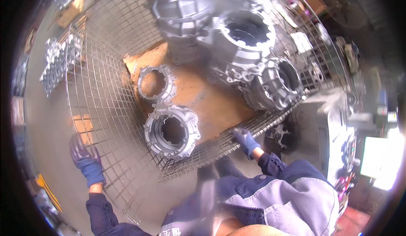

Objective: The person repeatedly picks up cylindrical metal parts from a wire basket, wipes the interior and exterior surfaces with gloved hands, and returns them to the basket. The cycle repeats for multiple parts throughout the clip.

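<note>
White lettering marks the jacket (275,198), cut off by the lower edge. The left hand (88,160), fingers outstretched, is at the left rim of the cage (213,152); the right hand (246,142) is at its near rim, its grip impossible to tell. Between them, touching neither, a casting (186,120) sits inside.

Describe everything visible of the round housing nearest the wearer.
The round housing looks like silver cast metal: wide open bore, stepped inside, lugs around the rim. It sits bore upward on the brown base in the wire basket, beside a thinner ring; whether they touch is unclear. Neither left hand nor right hand touches it.
</note>
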Demonstrator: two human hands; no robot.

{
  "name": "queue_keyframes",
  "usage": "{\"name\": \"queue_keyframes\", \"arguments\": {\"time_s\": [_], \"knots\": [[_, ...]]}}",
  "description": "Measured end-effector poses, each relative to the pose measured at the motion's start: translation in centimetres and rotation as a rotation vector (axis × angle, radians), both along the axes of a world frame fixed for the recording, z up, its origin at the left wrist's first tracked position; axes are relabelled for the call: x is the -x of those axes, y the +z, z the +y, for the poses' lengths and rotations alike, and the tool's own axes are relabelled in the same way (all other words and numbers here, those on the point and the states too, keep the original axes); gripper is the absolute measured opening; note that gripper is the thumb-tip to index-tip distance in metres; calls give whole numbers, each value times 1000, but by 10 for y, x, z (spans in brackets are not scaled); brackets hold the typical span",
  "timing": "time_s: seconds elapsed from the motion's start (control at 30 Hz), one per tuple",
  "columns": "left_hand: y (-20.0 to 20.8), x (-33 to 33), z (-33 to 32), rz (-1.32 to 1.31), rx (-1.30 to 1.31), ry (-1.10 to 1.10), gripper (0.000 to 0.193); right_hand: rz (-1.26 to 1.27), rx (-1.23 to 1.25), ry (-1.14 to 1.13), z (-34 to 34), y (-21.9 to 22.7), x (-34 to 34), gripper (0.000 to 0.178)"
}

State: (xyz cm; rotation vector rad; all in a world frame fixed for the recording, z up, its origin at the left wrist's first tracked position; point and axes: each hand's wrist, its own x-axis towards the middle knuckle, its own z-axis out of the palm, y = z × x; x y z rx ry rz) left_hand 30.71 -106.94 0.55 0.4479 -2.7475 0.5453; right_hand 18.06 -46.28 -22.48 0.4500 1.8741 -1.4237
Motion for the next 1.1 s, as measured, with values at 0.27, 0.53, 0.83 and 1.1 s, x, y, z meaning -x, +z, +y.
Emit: {"name": "queue_keyframes", "arguments": {"time_s": [0.27, 0.53, 0.83, 1.1], "knots": [[-27, 116, 175, -58, -440, -214, 69, 6, -32, -344, 100, 88, -105, 21], [-51, 394, 475, 103, -812, -542, 46, 138, 3, -403, 202, 112, -95, 21], [-93, 585, 581, -483, -957, -24, 88, 111, -118, -543, 349, 82, -65, 20], [-71, 574, 542, -344, -1040, -125, 86, -30, 51, -581, 377, 64, -54, 14]]}}
